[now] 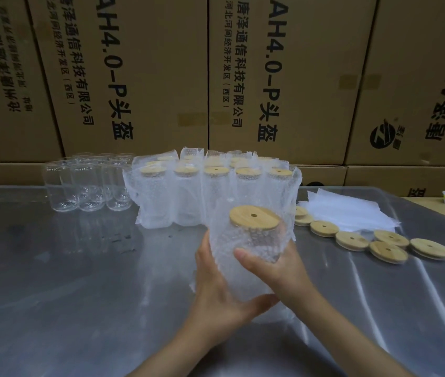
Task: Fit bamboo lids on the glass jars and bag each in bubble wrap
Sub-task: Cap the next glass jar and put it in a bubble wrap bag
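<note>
Both hands hold one clear glass jar with a round bamboo lid, sheathed in a white bubble-wrap bag, above the middle of the shiny steel table. Left hand cups the bag's lower end, thumb curled under: grip closed on it. Right hand clasps the side, thumb across the front.

Toward the right edge: loose bamboo lids in a row, flat bubble-wrap bags behind them.

Along the far edge: bagged, lidded jars in rows; bare glass jars to their left. Printed cardboard cartons behind.
</note>
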The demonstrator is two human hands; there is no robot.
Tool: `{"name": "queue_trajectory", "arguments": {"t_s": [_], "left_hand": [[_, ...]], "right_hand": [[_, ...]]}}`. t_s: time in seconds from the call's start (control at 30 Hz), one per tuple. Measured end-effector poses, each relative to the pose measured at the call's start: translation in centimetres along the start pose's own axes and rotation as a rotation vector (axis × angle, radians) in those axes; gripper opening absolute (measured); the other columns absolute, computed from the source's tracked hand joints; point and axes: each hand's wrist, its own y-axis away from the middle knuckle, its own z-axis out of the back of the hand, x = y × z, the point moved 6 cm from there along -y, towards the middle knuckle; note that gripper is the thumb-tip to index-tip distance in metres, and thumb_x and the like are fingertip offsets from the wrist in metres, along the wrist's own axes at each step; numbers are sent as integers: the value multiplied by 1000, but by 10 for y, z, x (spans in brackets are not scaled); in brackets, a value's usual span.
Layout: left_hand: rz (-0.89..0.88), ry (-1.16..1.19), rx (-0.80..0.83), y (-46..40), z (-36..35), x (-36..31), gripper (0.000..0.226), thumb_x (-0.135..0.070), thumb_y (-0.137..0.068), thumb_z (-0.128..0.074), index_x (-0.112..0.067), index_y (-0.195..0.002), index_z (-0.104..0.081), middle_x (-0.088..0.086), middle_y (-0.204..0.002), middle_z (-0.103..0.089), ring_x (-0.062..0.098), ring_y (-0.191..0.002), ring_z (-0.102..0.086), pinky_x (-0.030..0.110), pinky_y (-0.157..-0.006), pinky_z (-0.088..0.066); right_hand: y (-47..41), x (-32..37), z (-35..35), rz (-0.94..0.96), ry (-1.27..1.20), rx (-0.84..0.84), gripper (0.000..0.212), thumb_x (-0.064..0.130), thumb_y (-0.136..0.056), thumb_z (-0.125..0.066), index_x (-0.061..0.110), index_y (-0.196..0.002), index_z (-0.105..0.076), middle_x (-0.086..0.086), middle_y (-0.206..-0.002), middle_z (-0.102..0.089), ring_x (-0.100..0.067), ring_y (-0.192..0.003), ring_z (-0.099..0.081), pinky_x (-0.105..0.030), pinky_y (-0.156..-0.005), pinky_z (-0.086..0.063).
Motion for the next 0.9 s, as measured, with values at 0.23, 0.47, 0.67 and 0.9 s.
{"name": "queue_trajectory", "arguments": {"t_s": [0.23, 0.47, 0.67, 0.9], "left_hand": [[30, 61, 30, -15, -9, 11, 92, -52, -49, -76, -18, -129, -47, -14, -121, -60, -10, -110, -55, 6, -87, -42], [92, 76, -91, -45, -17, 27, 117, -57, -41, -84, -54, -132, -10, -16, -130, -51, 1, -114, -56, 29, -93, -52], [69, 39, -79, -65, -33, 38, 109, -61, -46, -76, -61, -128, -4, -9, -140, -38, 5, -130, -41, 24, -101, -41], [144, -42, 80, -84, -52, 65, 121, -55, -56, -85, -36, -145, -4, -6, -151, -22, 11, -140, -25, 25, -107, -29]], "right_hand": [[1, -23, 4, -95, 119, -26, 104, 58, -46, -84, 54, -132, -25, 40, -121, -50, 17, -116, -48, -3, -88, -41], [-5, -57, 14, -202, 163, -134, 98, 44, -53, -84, 22, -135, -35, 9, -121, -62, -4, -108, -63, -37, -96, -52], [-23, -66, 38, -126, 206, -369, 62, 20, -71, -84, 38, -114, -42, 19, -114, -58, 15, -100, -56, -4, -79, -44], [-45, -86, 79, -170, 359, -619, 89, 29, -75, -81, 13, -143, -27, -7, -144, -36, -22, -134, -35, -29, -104, -32]]}}
